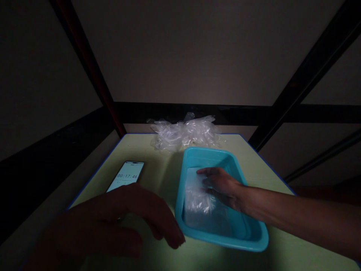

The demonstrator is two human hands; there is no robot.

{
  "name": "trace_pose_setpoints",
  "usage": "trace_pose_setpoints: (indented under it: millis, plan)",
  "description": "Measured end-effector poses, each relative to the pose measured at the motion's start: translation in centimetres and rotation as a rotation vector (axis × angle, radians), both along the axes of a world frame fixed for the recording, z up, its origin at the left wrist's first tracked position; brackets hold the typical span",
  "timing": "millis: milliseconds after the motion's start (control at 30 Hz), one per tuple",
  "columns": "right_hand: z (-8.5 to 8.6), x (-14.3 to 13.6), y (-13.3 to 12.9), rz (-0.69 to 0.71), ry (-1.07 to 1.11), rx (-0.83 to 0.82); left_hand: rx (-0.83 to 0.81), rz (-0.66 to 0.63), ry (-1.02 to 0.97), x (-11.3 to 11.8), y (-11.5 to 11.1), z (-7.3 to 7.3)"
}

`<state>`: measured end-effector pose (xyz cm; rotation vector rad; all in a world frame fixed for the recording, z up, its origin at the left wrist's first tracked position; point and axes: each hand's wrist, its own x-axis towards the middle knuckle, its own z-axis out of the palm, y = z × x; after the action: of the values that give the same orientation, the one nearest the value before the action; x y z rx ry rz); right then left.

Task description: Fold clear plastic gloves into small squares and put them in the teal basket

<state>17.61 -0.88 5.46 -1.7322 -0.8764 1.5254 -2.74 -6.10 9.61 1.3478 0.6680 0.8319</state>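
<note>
Over the near left part of the table is my left hand [132, 203], dark and close to the camera. Its fingers are bent but apart from the thumb, with nothing between them, and the fingertips reach the near left corner of a turquoise plastic basin [222, 244]. My right hand [224, 184] reaches into this basin from the right, fingers spread over clear plastic bags [197, 205] lying flat inside. Whether the fingertips touch the bags I cannot tell.
A crumpled heap of clear plastic bags [184, 133] lies at the table's far edge. To the left, a phone [129, 171] showing a running-time display is partly covered by my left hand. The pale table [158, 180] has a blue edge, with a wall [191, 56] behind.
</note>
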Motion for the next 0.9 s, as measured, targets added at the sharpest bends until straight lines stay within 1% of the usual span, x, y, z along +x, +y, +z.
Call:
trace_pose_setpoints:
  millis: [33, 67, 133, 200, 267, 433, 533, 600, 700, 767, 800, 833, 900]
  plan:
    - [0.2, 0.1, -0.1, 0.003, 0.021, -0.012, 0.081, -0.157, 0.123, 0.0, 0.3, 1.0]
    - [0.3, 0.3, -0.1, 0.009, 0.054, -0.020, 0.116, -0.261, 0.196, -0.3, 0.5, 1.5]
    - [0.4, 0.7, -0.1, 0.019, 0.132, -0.043, 0.145, -0.285, 0.198, -1.0, 1.0, 1.5]
    - [0.5, 1.0, 0.0, 0.016, 0.170, -0.068, 0.129, -0.257, 0.173, -1.5, 1.4, 1.2]
    - [0.8, 1.2, 0.1, 0.010, 0.165, -0.095, 0.106, -0.234, 0.163, -1.5, 1.6, 1.0]
    - [1.7, 1.8, -0.2, 0.054, 0.153, -0.095, 0.077, -0.118, 0.118, -0.9, 1.4, 0.7]
    - [2.3, 2.2, -0.7, 0.032, 0.120, -0.089, 0.074, -0.050, 0.096, -0.6, 1.2, 0.6]
    - [2.6, 2.4, -1.1, 0.031, 0.101, -0.108, 0.063, -0.041, 0.095, -0.5, 1.2, 0.5]
    - [3.0, 2.6, -1.8, 0.050, 0.099, -0.123, 0.045, -0.084, 0.115, -0.7, 1.5, 0.4]
    - [3.1, 2.9, -1.9, 0.065, 0.073, -0.064, 0.046, -0.108, 0.134, -1.0, 1.6, 0.4]
    - [3.1, 3.0, -1.7, 0.083, 0.042, 0.000, 0.054, -0.113, 0.143, -1.1, 1.6, 0.4]
    - [3.1, 3.2, -1.4, 0.121, -0.008, 0.081, 0.069, -0.114, 0.151, -1.1, 1.6, 0.4]
    - [3.1, 3.3, -0.5, 0.274, -0.143, 0.269, 0.106, -0.110, 0.168, -1.2, 1.6, 0.4]
